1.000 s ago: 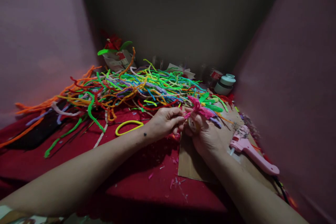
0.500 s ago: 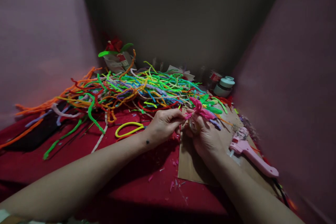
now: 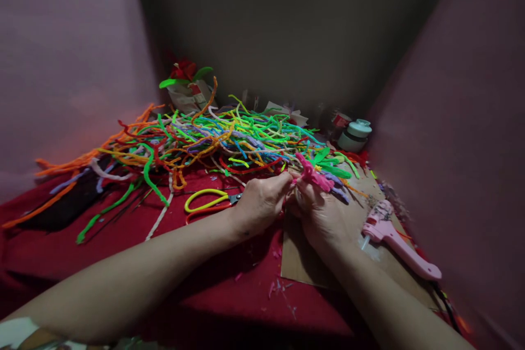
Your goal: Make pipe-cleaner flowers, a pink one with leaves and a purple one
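Observation:
A bright pink pipe-cleaner flower (image 3: 315, 174) is held up over the left part of a cardboard sheet (image 3: 301, 262). My right hand (image 3: 322, 219) is closed around its underside, with the petals showing above the thumb. From the left, my left hand (image 3: 264, 199) pinches the flower's near edge, its fingertips touching those of the right hand. The exact spot between the fingertips is hidden. Just left of my left hand lie scissors (image 3: 207, 200) with yellow and red handles on the red cloth (image 3: 197, 284).
A big tangle of coloured pipe cleaners (image 3: 229, 136) spreads across the back. At right, a pink glue gun (image 3: 396, 240) rests on the cardboard. Behind it stand a pale-lidded jar (image 3: 356, 134) and green leaf shapes (image 3: 328, 161). A red flower (image 3: 183, 71) is at the back left.
The pink flower has turned and tilted between my fingers. My left hand has rolled and moved closer to the right one. The whole view has shifted slightly, and more of the scissors shows.

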The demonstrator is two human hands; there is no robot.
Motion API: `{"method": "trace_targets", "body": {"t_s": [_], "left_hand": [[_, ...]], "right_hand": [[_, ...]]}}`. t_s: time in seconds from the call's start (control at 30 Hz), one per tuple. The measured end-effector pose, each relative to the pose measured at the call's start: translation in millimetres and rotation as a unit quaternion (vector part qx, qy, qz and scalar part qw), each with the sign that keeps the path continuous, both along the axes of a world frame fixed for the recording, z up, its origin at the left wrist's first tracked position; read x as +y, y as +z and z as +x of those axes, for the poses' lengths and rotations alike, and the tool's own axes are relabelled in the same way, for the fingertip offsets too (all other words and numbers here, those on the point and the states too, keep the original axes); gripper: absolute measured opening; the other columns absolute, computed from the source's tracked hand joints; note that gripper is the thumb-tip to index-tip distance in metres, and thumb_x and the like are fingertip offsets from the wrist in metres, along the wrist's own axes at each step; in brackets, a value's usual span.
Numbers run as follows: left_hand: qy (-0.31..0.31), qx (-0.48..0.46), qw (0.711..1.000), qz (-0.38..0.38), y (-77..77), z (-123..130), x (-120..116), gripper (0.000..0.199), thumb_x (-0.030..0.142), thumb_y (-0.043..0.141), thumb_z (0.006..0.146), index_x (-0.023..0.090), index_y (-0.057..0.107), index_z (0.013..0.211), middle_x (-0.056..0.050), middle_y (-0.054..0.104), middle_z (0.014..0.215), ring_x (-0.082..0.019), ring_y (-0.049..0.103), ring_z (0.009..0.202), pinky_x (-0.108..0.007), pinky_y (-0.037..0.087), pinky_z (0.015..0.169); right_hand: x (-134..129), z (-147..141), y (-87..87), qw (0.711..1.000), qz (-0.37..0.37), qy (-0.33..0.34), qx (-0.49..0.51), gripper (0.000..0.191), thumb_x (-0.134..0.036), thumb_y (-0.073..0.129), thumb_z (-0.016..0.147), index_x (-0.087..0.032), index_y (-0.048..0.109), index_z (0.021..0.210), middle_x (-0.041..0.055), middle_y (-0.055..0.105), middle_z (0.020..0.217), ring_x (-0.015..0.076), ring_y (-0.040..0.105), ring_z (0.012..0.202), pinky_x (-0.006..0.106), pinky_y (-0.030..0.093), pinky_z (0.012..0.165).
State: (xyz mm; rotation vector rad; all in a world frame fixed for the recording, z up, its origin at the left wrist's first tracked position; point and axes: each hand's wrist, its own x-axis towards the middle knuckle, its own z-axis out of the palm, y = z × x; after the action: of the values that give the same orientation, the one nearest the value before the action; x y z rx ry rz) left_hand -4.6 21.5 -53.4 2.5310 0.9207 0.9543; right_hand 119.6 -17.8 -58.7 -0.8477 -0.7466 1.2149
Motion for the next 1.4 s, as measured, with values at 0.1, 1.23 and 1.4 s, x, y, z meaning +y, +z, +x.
{"method": "trace_targets", "body": {"t_s": [0.1, 1.23, 1.4], "left_hand": [[-0.006, -0.054, 0.998, -0.038, 4.5, -0.6, 0.8, 0.016, 0.017, 0.044, 0.088, 0.020, 0.060, 0.089, -0.001, 0.063, 0.073, -0.012, 0.056, 0.062, -0.021, 0.040, 0.060], [-0.210, -0.307, 0.640, -0.673, 19.1, -1.4, -0.5, 0.016, 0.032, 0.058, 0.085, 0.018, 0.055, 0.092, 0.012, 0.028, 0.047, -0.001, 0.010, 0.034, -0.013, 0.016, 0.034], [-0.167, -0.275, 0.743, -0.586, 22.5, 1.4, -4.3, 0.018, 0.035, 0.054, 0.086, 0.017, 0.053, 0.082, 0.009, 0.036, 0.048, -0.003, 0.021, 0.035, -0.015, 0.017, 0.036]], "right_hand": [[-1.9, -0.7, 5.1, 1.000, -0.002, 0.000, -0.025, 0.023, -0.039, 0.069, 0.073, -0.018, 0.061, 0.071, -0.0061, 0.040, 0.054, 0.0070, 0.030, 0.047, 0.022, 0.023, 0.042], [0.2, 11.8, 5.8, 0.991, -0.027, 0.081, 0.100, 0.013, -0.020, 0.075, 0.057, -0.019, 0.066, 0.066, -0.0069, 0.044, 0.051, 0.0070, 0.035, 0.047, 0.021, 0.031, 0.043], [0.0, 9.2, 5.1, 0.993, -0.013, 0.065, 0.097, 0.010, -0.020, 0.072, 0.060, -0.019, 0.067, 0.068, -0.0054, 0.049, 0.055, 0.0075, 0.039, 0.049, 0.021, 0.029, 0.042]]}}
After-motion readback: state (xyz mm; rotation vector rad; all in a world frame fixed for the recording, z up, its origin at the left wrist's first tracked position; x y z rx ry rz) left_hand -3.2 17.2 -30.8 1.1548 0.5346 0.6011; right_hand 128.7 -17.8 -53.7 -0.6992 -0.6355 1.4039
